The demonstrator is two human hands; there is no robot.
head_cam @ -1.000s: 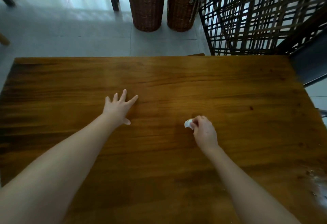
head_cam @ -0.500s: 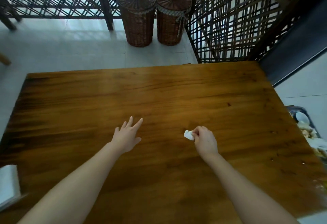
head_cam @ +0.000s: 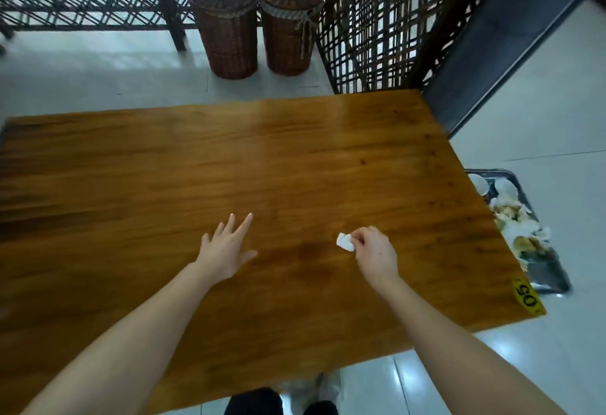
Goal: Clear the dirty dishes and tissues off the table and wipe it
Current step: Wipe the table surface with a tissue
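1. Hands come nearest: the left hand (head_cam: 228,247) lies flat over the desk (head_cam: 295,158), fingers straight and spread, holding nothing.
2. The right hand (head_cam: 373,252) pinches a small crumpled tissue (head_cam: 345,241) between thumb and fingertips, low over the desk's middle.
3. This looks like the last scrap being cleared. The next move probably carries it right to the tray (head_cam: 546,273) of dirty dishes beside the desk, then wiping.
4. Two lidded wicker baskets (head_cam: 226,27) stand beyond.

Two wicker baskets (head_cam: 229,30) beside lattice screen (head_cam: 370,37)
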